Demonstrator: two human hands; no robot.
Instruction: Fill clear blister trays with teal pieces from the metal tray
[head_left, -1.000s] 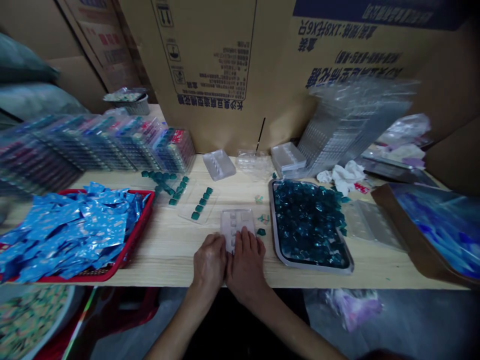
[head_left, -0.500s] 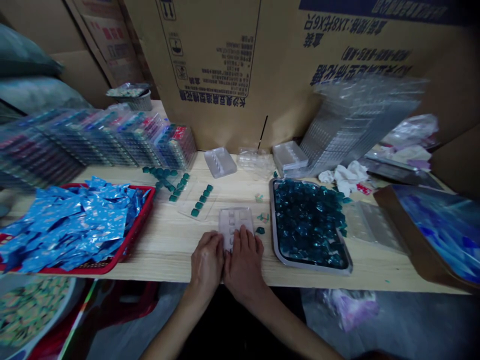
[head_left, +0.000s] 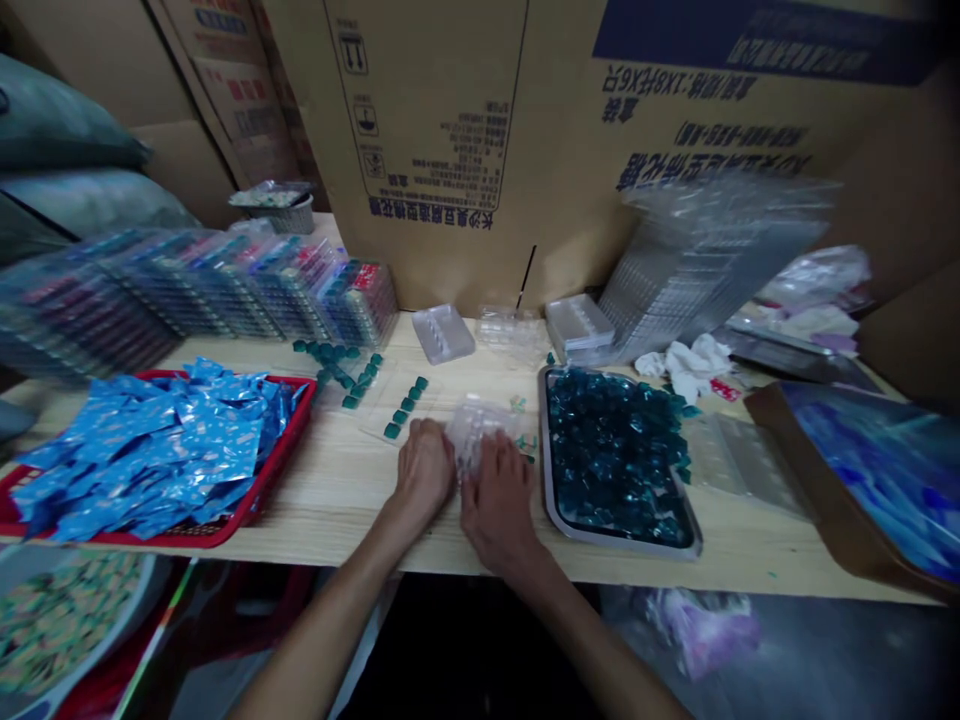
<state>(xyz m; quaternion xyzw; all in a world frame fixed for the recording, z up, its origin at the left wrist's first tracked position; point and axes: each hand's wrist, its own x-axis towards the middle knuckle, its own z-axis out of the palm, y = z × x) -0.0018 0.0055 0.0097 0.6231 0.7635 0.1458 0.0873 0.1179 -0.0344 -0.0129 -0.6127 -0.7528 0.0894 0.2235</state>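
A small clear plastic tray (head_left: pixel 472 420) with moulded compartments is between my two hands, slightly blurred. My left hand (head_left: pixel 426 465) has its fingers curled at the left edge of the tray. Over the right side of it lies my right hand (head_left: pixel 496 500), its fingers bent and close together. To the left, a clear tray (head_left: pixel 384 424) holds a row of dark green wrapped pieces (head_left: pixel 406 406). On the right stands a metal tray (head_left: pixel 551 505) heaped with dark green pieces (head_left: pixel 615 450).
At left, a red basket (head_left: pixel 259 500) is full of blue packets (head_left: pixel 165 440). Stacked filled packs (head_left: pixel 360 310) stand behind it. Empty trays (head_left: pixel 577 322) and a tall stack of clear trays (head_left: pixel 690 270) are at back right, before a large carton (head_left: pixel 442 130). An open box (head_left: pixel 810 470) sits far right.
Both hands and the plastic tray have shifted forward, away from the table's front edge. My hands are a little further apart, and the camera view has tilted slightly upward.
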